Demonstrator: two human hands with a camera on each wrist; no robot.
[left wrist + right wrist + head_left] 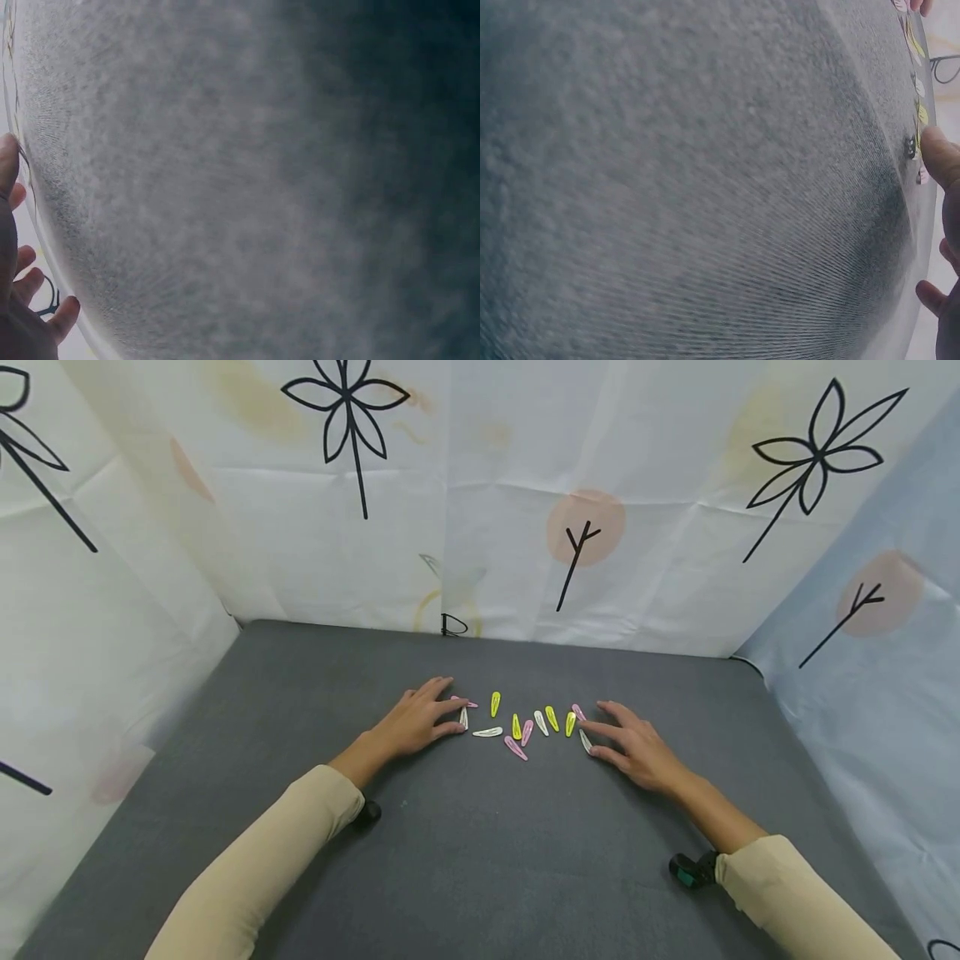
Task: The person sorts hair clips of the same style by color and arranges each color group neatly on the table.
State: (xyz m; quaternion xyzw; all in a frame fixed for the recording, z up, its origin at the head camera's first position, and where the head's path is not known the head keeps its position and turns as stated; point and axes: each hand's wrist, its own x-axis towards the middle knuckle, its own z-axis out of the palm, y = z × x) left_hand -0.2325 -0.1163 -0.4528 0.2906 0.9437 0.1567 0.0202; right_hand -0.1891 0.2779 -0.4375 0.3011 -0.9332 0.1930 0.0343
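Note:
Several snap hair clips lie loosely spread across the grey table in the head view. My left hand (412,720) rests at their left end with its fingers extended, right at a white hair clip (463,720) and a pink one partly covered by the fingers. At the right end, my right hand (641,750) has its fingers spread beside a white hair clip (586,742), a yellow hair clip (571,724) and a pink hair clip (578,712). Between the hands lie more clips, among them a yellow clip (495,703) and a pink clip (515,747).
The grey cloth-covered table (465,860) extends around the hands. Behind it hangs a white curtain (510,568) printed with plants, and similar fabric closes both sides. Dark wrist devices sit under both cuffs, such as the right wrist camera (693,870).

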